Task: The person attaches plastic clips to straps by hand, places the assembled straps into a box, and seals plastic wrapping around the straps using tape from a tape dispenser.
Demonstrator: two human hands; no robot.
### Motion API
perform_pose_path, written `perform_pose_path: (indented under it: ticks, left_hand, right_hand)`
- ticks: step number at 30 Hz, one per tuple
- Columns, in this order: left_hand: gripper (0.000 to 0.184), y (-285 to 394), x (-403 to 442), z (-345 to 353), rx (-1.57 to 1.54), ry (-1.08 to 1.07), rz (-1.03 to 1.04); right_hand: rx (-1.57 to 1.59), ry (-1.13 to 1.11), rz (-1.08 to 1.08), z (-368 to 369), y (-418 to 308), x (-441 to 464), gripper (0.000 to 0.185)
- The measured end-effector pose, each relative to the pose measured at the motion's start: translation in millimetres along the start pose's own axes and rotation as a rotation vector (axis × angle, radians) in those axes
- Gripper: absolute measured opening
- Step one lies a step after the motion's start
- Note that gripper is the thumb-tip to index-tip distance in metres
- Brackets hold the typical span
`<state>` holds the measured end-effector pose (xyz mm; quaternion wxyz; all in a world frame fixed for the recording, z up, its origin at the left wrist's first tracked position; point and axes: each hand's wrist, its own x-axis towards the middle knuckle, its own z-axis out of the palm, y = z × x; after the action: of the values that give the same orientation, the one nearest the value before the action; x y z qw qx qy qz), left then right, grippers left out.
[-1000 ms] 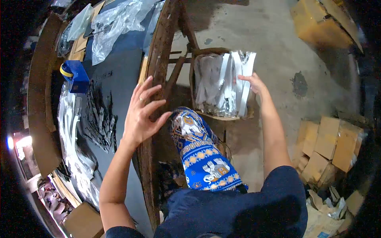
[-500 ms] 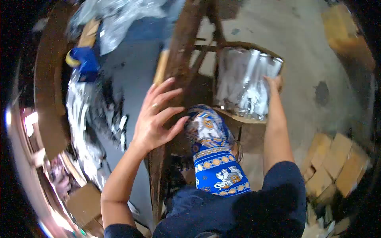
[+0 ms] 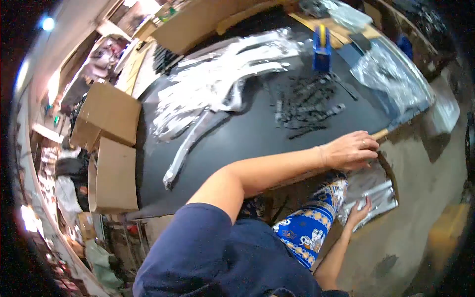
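Note:
My left hand reaches across to the table's wooden edge, palm down, its fingers loosely bent and apart; I make out nothing held in it. Below it, my right hand grips the side of a bundle of shiny clear plastic packets, thumb and fingers on the plastic. The packets lie low beside the table, next to my knee in blue patterned cloth. On the dark tabletop, a heap of small black parts lies nearest my left forearm. Beyond them stands a blue tape dispenser.
Long white plastic-wrapped strips spread over the table's far left. Crumpled clear plastic covers the right end. Open cardboard boxes stand against the left side. Concrete floor extends to the right.
My view has swung left, bringing the tabletop into the middle. My left hand has gone from raised with fingers spread to low at the table edge. My right hand stays at the packets.

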<state>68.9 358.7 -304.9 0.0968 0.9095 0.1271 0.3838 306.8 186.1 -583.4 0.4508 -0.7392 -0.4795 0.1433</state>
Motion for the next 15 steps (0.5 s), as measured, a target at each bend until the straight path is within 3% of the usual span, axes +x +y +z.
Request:
perform_pose_path:
  ticks: [1,2,3,4,6,8,9,10,12,13,15]
  left_hand:
    - [0.037,6,2,-9,0.019,0.044,-0.059]
    - [0.037,6,2,-24,0.036,0.054,-0.058]
    - [0.034,5,-1,-43,0.096,0.105,-0.147]
    - [0.032,4,-5,-63,0.15,0.158,-0.237]
    - [0.028,-17,-16,-122,0.372,0.062,-0.356]
    - [0.021,-56,-44,-162,0.481,0.285,-0.531]
    - [0.025,-82,-67,-181,0.606,0.282,-0.541]
    - [0.028,-110,-84,-199,0.668,0.164,-0.728]
    - [0.027,-155,-121,-219,0.713,0.156,-0.808]
    - [0.03,-154,-119,-233,0.697,-0.082,-0.976]
    - [0.039,-158,-121,-242,0.766,-0.217,-1.053]
  right_hand:
    - [-0.023,-0.046,0.092,-13,-10,1,0.037]
    - [-0.243,-0.006,-0.016,-26,-4,-3,0.034]
    - [-0.022,0.014,0.181,-36,-17,-4,0.032]
    - [-0.025,0.016,0.17,-44,-8,-9,0.032]
    - [0.074,0.068,0.225,-69,34,-19,0.027]
    - [0.058,0.057,0.22,-93,57,-27,0.026]
    - [0.042,0.037,0.226,-105,57,-31,0.024]
    - [0.03,0.061,0.227,-113,57,-33,0.024]
    - [-0.139,0.052,0.263,-119,14,-30,0.021]
    - [0.046,0.064,0.275,-118,0,-27,0.021]
    - [-0.023,0.029,0.223,-121,-26,-18,0.021]
